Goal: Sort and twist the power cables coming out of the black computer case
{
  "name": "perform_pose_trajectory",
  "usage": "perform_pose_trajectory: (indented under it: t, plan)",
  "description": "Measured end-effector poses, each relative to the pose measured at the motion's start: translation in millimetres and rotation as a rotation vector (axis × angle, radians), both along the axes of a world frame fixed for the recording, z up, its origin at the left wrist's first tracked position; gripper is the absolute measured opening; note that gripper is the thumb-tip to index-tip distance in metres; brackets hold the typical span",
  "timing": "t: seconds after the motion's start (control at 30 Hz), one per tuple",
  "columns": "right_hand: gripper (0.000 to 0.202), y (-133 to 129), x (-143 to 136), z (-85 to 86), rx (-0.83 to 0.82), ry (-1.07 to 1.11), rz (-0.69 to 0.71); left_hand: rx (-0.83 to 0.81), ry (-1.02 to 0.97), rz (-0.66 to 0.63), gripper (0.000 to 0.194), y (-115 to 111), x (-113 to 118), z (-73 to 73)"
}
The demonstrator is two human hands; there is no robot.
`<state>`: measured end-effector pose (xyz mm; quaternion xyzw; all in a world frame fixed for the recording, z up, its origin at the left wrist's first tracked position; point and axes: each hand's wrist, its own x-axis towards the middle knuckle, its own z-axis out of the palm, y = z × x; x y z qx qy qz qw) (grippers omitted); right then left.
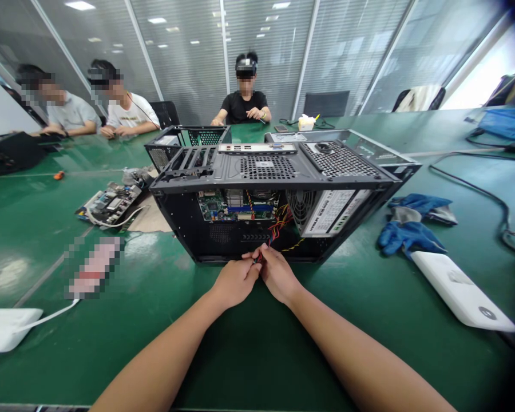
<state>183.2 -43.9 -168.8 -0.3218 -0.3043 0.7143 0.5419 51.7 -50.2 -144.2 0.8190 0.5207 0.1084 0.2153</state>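
Observation:
An open black computer case [274, 182] lies on its side in front of me, its open side facing me. Both hands meet at its lower front edge. My left hand [237, 281] and my right hand [278, 273] are closed on a bundle of coloured cables [275, 230], with the fingertips pinched together around its end. The cables run up toward the power supply [332, 213] at the right inside the case. A green motherboard [236, 205] is mounted inside at the back left. What exactly sits between the fingertips is mostly hidden.
Blue gloves [412, 229] and a white power bank [463, 289] lie to the right. On the left are a loose circuit board [111, 203], a blurred-out phone [96, 268] on a cable and another white device [8, 329]. Several people sit across the green table [257, 366].

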Motion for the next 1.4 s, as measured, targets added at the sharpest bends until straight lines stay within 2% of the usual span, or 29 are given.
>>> perform_pose_trajectory:
  t: [0.1, 0.2, 0.43, 0.57, 1.13, 1.4]
  plan:
    - [0.037, -1.3, 0.5, 2.5, -0.001, 0.003, 0.030, -0.075, -0.106, -0.009, 0.038, 1.8, -1.1, 0.7]
    - [0.037, -2.0, 0.9, 3.5, 0.015, -0.003, 0.039, -0.077, -0.103, -0.013, 0.038, 1.2, -0.8, 1.3]
    - [0.038, -0.4, 0.7, 0.9, 0.016, 0.010, 0.020, 0.066, 0.191, 0.003, 0.038, -3.2, 1.7, 2.3]
    - [0.039, -0.5, -0.2, 1.2, 0.018, 0.013, 0.015, 0.102, 0.273, 0.007, 0.040, -4.0, 2.4, 1.3]
    - [0.036, -1.0, -2.7, 2.0, 0.009, -0.003, -0.008, 0.078, 0.236, 0.001, 0.041, -1.5, 1.3, -5.4]
    - [0.037, 0.0, -3.9, -1.9, 0.014, -0.008, -0.018, 0.056, 0.218, 0.005, 0.039, -2.4, 1.9, -2.8]
